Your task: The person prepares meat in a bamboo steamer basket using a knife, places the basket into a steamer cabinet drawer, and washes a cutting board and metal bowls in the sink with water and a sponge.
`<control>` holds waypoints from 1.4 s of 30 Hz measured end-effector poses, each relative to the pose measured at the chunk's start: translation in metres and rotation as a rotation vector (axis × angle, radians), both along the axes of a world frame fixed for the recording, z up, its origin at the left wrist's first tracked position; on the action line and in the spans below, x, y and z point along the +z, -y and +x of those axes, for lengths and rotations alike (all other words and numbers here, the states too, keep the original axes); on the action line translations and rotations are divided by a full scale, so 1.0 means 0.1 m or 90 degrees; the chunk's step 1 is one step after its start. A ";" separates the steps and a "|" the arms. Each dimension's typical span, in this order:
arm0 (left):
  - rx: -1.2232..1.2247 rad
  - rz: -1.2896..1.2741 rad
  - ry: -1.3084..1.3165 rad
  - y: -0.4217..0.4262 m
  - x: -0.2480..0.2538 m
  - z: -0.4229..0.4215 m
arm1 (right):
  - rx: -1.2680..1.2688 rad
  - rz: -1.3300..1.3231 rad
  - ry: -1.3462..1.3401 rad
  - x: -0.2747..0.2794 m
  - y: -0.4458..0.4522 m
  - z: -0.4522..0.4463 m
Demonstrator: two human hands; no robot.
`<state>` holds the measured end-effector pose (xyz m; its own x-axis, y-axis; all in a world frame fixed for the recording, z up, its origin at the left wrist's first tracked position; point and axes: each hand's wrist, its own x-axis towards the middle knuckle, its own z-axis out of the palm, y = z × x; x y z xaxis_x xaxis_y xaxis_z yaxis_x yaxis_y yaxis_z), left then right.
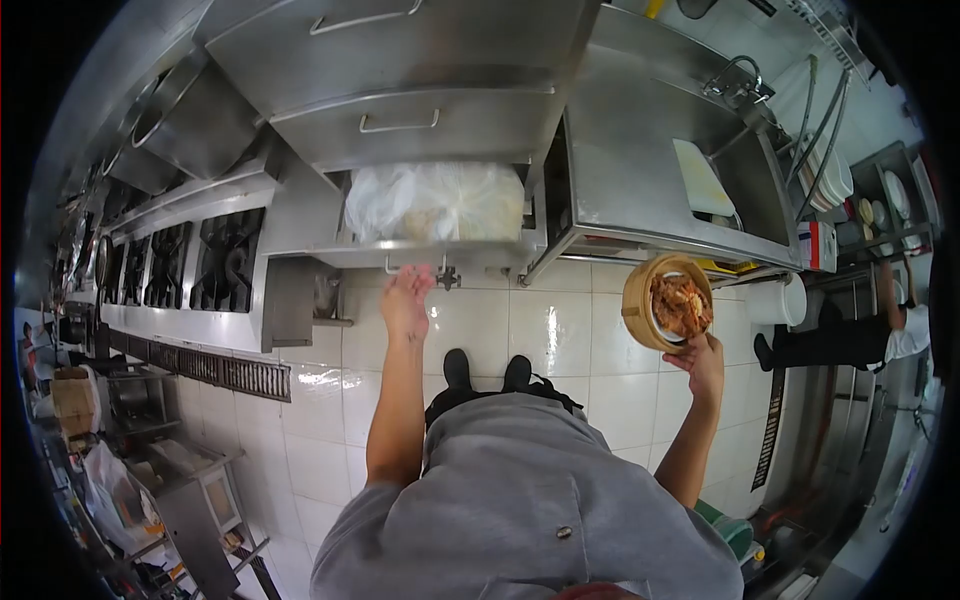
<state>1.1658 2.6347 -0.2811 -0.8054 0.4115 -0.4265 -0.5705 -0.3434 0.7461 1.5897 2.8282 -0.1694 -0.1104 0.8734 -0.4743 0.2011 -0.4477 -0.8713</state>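
The round bamboo basket (pixel 636 308), holding reddish-brown food (pixel 682 306), is above the floor (pixel 550 325) near the sink counter (pixel 625 150); the right hand (pixel 704 368) pinches its near rim, thumb and fingers close together; that one-sided grip could let it tip and spill if the wrist turns, or if it knocks the counter edge; the left hand (pixel 406 300) is at the handle (pixel 391 266) of the open drawer (pixel 480 256), its fingers blurred, so I cannot tell if they are spread or hooked; a careless push might trap them or snag the plastic bags (pixel 435 203) inside; farther right, a red-and-white box (pixel 818 246) carries print too small to read, and no brand or label is legible elsewhere
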 end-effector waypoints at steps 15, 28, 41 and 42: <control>-0.263 -0.206 -0.198 -1.10 -0.05 -1.21 | -0.052 -0.039 -0.031 -0.28 0.46 0.25; -0.112 0.300 -0.042 -0.72 1.46 -0.34 | 0.103 0.046 -0.030 0.60 -0.11 -0.27; 0.040 0.036 -0.184 0.90 1.63 1.11 | 0.434 0.141 -0.025 1.65 -0.59 -1.82; 0.043 0.032 -0.183 0.92 1.62 1.12 | 0.469 0.128 -0.012 1.63 -0.53 -2.00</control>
<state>1.2774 2.5427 -0.1193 -0.9167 0.3670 -0.1582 -0.3132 -0.4136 0.8549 1.3894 2.8810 -0.0059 -0.7050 0.6395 -0.3066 0.3707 -0.0362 -0.9280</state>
